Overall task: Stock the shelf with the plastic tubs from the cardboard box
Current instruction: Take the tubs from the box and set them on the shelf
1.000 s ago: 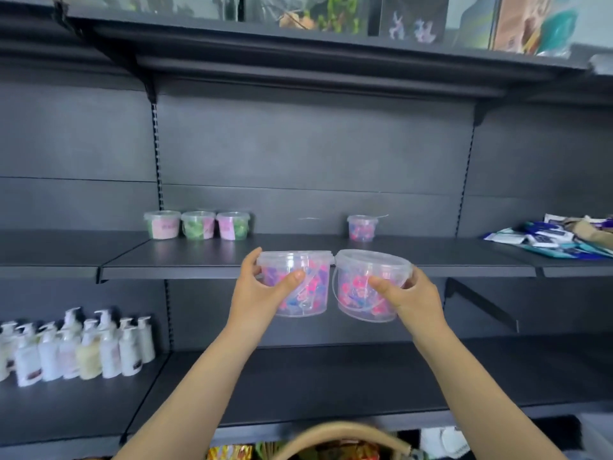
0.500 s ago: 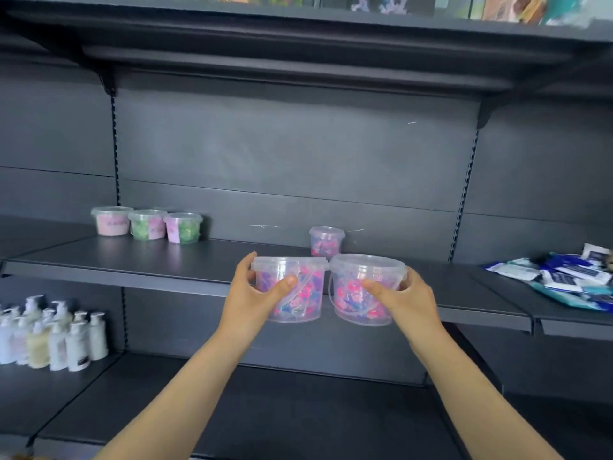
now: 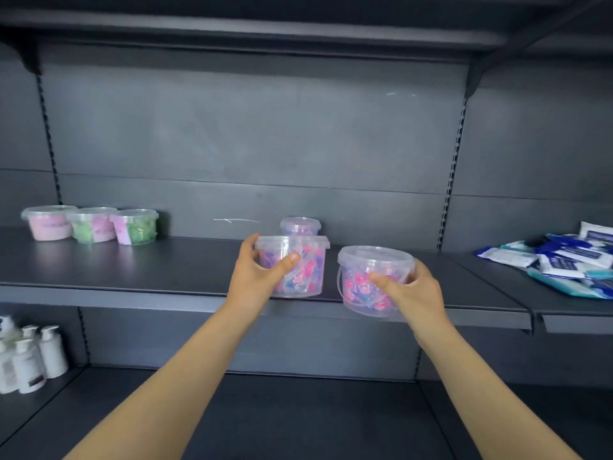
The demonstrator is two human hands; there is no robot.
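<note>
I hold two clear plastic tubs filled with pink, blue and purple pieces. My left hand grips the left tub, whose base sits at the front of the dark middle shelf. My right hand grips the right tub, tilted and held at the shelf's front edge. A third tub of the same kind stands at the back of the shelf, right behind the left tub. The cardboard box is out of view.
Three small tubs with pink and green contents stand at the shelf's back left. Blue and white packets lie piled on the neighbouring shelf to the right. White pump bottles stand on the lower shelf at the left. Another shelf hangs overhead.
Both hands have carried the tubs forward and apart. The left tub has come down onto the shelf in front of the back tub; the right tub has tilted and moved right.
</note>
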